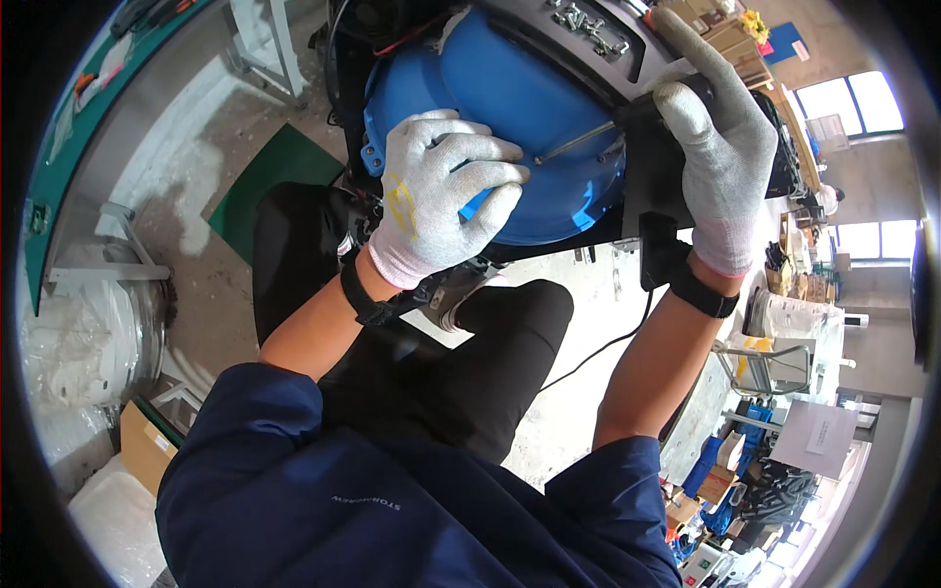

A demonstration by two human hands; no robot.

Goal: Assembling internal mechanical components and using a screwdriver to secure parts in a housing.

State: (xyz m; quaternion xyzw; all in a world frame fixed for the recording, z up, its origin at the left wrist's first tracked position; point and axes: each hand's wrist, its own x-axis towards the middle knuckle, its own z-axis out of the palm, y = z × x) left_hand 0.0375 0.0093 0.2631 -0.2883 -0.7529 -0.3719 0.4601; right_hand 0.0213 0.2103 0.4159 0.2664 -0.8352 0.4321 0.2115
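A smooth, curved blue panel [480, 73] fills the upper middle, set in a black frame. My left hand [441, 186], in a pale knit glove, lies on its near left side, with bent fingers apart and nothing visible in them. By its fingertips, a thin metal rod [575, 143] slants up to the right toward a black part [655, 162]; whether the rod is attached there cannot be told. Over that part reaches my right hand [720, 157], also gloved, index finger stretched far forward and thumb held apart. Its remaining fingers are mostly hidden.
Several loose screws [593, 24] lie in a dark tray at the top. A black cable [598, 345] hangs below my right wrist. A green mat [274, 191] lies on the floor to the left, near a green-topped table [49, 167]. Cartons and shelving line the right.
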